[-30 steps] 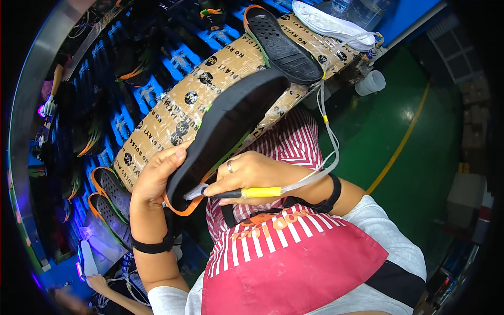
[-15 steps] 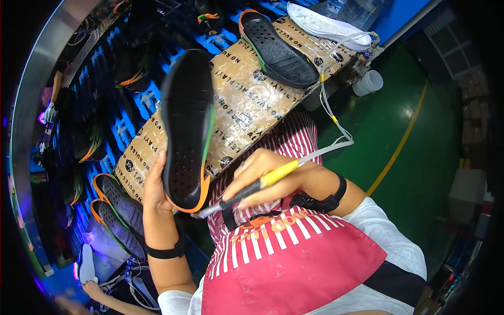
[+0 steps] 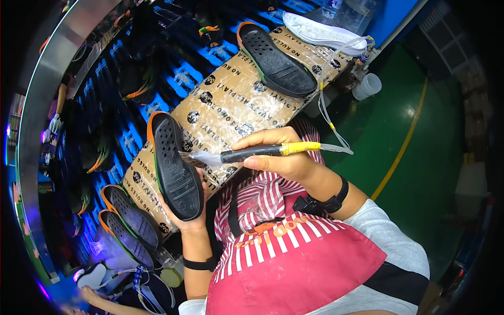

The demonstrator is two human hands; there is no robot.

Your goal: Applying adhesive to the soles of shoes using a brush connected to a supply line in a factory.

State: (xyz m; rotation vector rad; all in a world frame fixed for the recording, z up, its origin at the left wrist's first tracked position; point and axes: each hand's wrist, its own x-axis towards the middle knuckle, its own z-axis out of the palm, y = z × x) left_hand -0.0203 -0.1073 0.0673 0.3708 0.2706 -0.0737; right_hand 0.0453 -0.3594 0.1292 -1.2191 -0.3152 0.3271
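Note:
My left hand [image 3: 193, 224] is closed around the lower end of a black shoe sole [image 3: 176, 168] with an orange and green rim. The sole's perforated end points up and away, its inner face toward me. In my right hand [image 3: 287, 160] is a glue brush [image 3: 252, 153] with a black and yellow grip, and a pale tube [image 3: 337, 148] trails from its back. The bristles touch or hover just over the sole's right edge; which, I cannot tell. Under the sole lies a board covered in printed brown paper [image 3: 226, 113].
Another black sole [image 3: 278, 62] and a white sole [image 3: 323, 32] lie at the board's far end. Two more black soles [image 3: 134, 215] rest at left beside blue slats [image 3: 184, 79]. A white cup [image 3: 367, 86] hangs at right. Another person's arm [image 3: 100, 300] shows lower left.
The black sole has been turned end for end and lowered toward the board. My right hand has brought the brush up from the sole's lower end to its right edge.

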